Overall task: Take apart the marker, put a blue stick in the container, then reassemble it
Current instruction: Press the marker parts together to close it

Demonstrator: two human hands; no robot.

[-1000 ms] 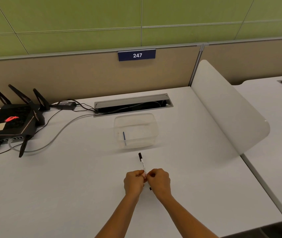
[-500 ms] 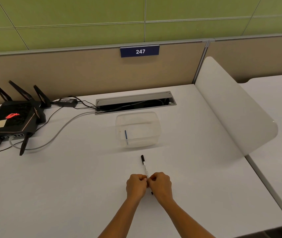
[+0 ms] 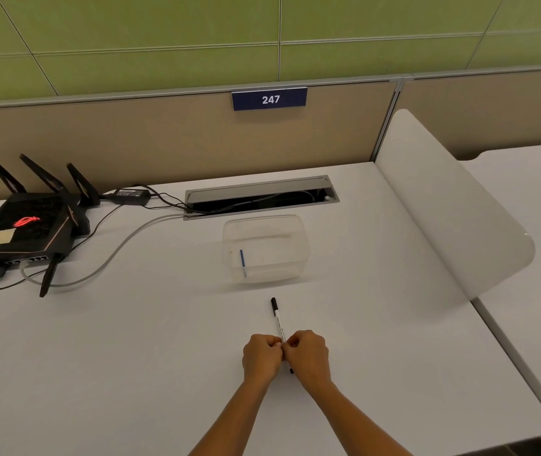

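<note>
A thin white marker (image 3: 278, 320) with a black cap points away from me over the white desk. My left hand (image 3: 261, 357) and my right hand (image 3: 308, 355) meet knuckle to knuckle, both closed on the marker's near part. A small black end shows below my right hand. Beyond the marker stands a clear plastic container (image 3: 298, 255); a blue stick (image 3: 243, 262) lies inside it near the left wall.
A black router (image 3: 22, 225) with antennas and cables sits at the far left. An open cable slot (image 3: 261, 195) runs behind the container. A curved white divider (image 3: 453, 225) bounds the desk on the right.
Both hands stay closed together on the marker. The view has shifted slightly; the marker and container keep their places on the desk.
</note>
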